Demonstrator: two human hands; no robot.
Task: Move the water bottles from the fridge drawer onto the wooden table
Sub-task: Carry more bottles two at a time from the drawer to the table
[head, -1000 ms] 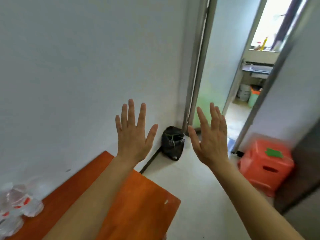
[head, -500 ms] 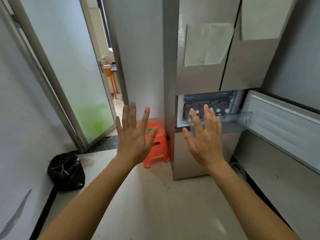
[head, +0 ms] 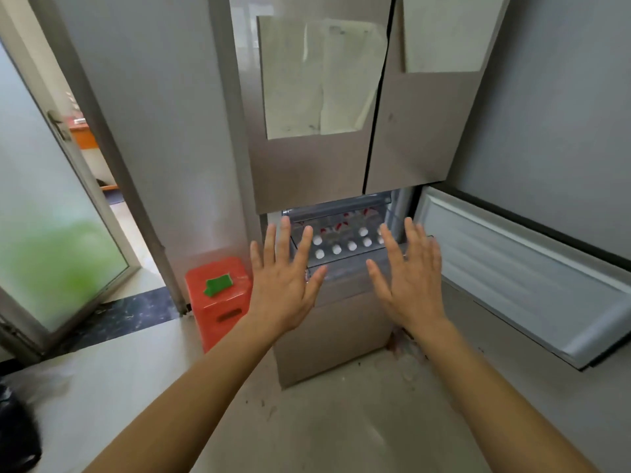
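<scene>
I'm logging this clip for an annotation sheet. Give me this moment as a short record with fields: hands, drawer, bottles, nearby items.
left hand: open, fingers spread, empty, held in front of the drawer
right hand: open, fingers spread, empty
fridge drawer: pulled out, clear-walled, below the shut upper doors
water bottles: upright in the drawer, white caps showing, some hidden behind the hands
compartment door: swung open to the right
orange stool: on the floor left of the fridge, green item on top
wooden table: not in view

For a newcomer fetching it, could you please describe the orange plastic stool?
Find the tall silver fridge. On the floor against its left side stands the low orange plastic stool. Unlike anything nearby, it carries a small green item on its seat.
</scene>
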